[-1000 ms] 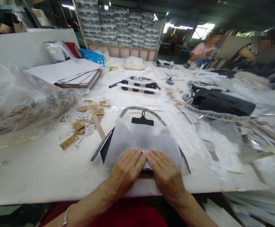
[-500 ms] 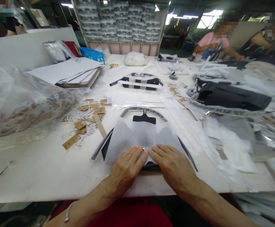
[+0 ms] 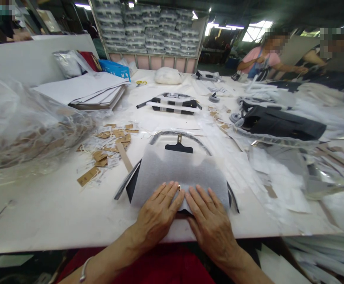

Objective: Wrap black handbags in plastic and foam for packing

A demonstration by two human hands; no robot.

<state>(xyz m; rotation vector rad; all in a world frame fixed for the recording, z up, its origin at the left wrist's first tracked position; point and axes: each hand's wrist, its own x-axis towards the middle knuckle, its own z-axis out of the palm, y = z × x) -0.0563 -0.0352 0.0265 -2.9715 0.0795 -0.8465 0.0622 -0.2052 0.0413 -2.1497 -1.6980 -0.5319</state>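
In front of me a dark handbag (image 3: 132, 188) lies on the white table, mostly covered by a translucent white sheet (image 3: 172, 169). Its wrapped handle (image 3: 163, 134) arches beyond the sheet, and a black tab with a metal clip (image 3: 179, 146) shows at the far edge. My left hand (image 3: 158, 209) rests flat on the sheet, fingers stretched, left of a small gold clasp (image 3: 179, 188) that pokes through. On the other side of the clasp my right hand (image 3: 210, 215) lies flat too, fingers slightly spread. Under the palms the bag's near edge is partly hidden.
Brown paper tags (image 3: 101, 157) lie scattered at left beside a big clear plastic bag (image 3: 27, 126). Stacked white sheets (image 3: 83, 88) stand behind. Another wrapped handbag (image 3: 174, 105) lies farther back. At right are a black bag (image 3: 284, 120) and plastic wrapping (image 3: 287, 181). Co-workers (image 3: 260, 59) are beyond.
My right hand has shifted slightly, its fingers now spread and turned more forward. The sheet lies flatter and reaches farther right. My left hand stays nearly in place.
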